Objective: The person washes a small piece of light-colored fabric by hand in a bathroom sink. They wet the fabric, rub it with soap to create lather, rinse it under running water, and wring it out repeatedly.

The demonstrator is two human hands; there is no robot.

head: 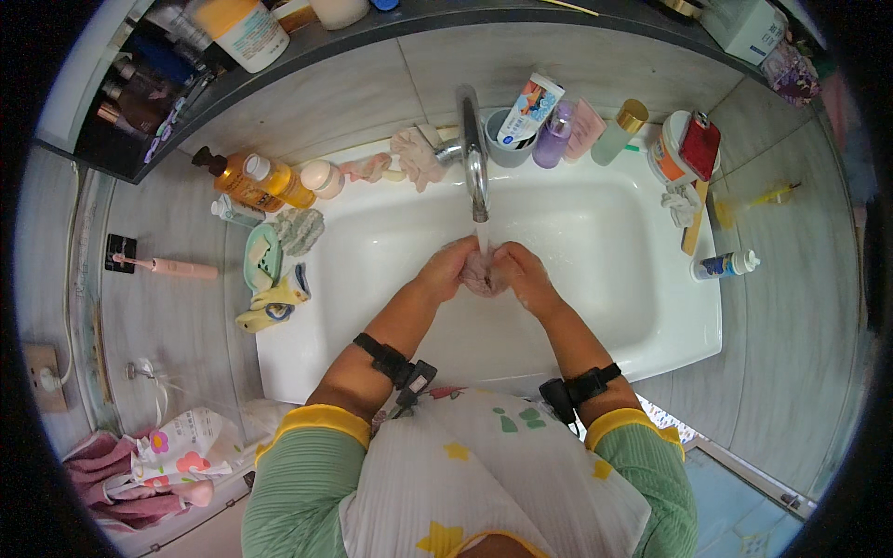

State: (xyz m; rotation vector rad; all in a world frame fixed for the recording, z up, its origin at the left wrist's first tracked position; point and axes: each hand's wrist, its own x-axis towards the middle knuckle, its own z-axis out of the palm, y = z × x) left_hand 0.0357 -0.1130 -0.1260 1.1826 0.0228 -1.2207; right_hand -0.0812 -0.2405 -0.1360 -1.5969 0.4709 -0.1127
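Water (483, 237) runs from the chrome faucet (476, 167) onto a small wet pinkish cloth (483, 273). My left hand (450, 268) grips the cloth's left side. On its right side, my right hand (520, 272) holds it with bent fingers. Both hands are over the basin of the white sink (614, 279), below the spout. The cloth is bunched up, so its full shape cannot be told. Some fingertips are hidden behind it.
Along the back rim stand a grey cup (506, 150) with tubes, a purple bottle (554, 136) and a green bottle (617, 132). Pump bottles (241, 181), a soap dish (262, 258) and yellow socks (279, 300) sit at left. A dark shelf (391, 35) overhangs the back.
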